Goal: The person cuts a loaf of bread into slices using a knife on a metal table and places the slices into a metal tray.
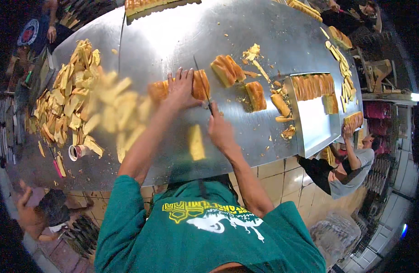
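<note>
My left hand [181, 89] presses down on a browned bread loaf [158, 90] lying across the metal table, fingers spread over its crust. Gripped in my right hand [219, 124] is a long thin knife [198, 68], whose blade lies across the loaf's right end piece [201, 85]. Two bread chunks [227, 70] [256, 96] rest to the right of the loaf. A pale bread slice [196, 143] is on the table between my forearms. Many cut slices [76, 85] form a heap at the left, some blurred beside my left forearm.
A metal tray [300, 119] holding a row of bread stands at the right edge, with crumbs and scraps [252, 53] before it. A small cup [76, 152] and a pink-handled knife [58, 168] lie at left. A co-worker [353, 163] stands at right; others are around the table.
</note>
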Demonstrator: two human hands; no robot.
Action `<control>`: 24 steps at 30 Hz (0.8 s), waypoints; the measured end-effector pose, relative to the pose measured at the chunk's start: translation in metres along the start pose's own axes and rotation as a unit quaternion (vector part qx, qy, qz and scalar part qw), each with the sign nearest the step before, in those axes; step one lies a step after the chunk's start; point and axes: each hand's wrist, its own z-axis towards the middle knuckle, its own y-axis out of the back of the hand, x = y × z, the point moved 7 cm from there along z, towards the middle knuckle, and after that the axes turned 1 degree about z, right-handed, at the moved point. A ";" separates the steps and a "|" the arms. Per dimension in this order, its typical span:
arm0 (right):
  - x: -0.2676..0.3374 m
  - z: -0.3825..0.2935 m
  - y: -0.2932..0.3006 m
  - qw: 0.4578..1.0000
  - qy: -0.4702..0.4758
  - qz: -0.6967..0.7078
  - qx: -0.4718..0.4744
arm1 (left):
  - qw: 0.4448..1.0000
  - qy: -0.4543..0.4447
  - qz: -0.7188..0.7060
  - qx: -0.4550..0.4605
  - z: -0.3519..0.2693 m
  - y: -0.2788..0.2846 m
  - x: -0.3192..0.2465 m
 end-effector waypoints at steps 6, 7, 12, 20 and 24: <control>0.008 -0.017 0.013 0.998 -0.012 0.042 0.034 | 0.999 0.018 -0.006 0.033 0.003 0.006 -0.005; 0.011 -0.028 0.018 0.997 -0.041 0.009 0.060 | 0.998 0.029 -0.019 0.052 0.001 0.001 -0.002; 0.014 -0.043 0.025 0.998 -0.053 -0.036 0.019 | 1.000 -0.013 -0.004 -0.018 0.002 0.003 -0.004; 0.008 -0.025 0.022 0.999 -0.023 0.044 -0.006 | 0.999 0.004 -0.031 0.008 0.003 0.006 -0.007; 0.010 -0.021 0.016 0.999 -0.037 0.014 0.032 | 1.000 0.011 -0.022 0.015 0.002 0.005 -0.004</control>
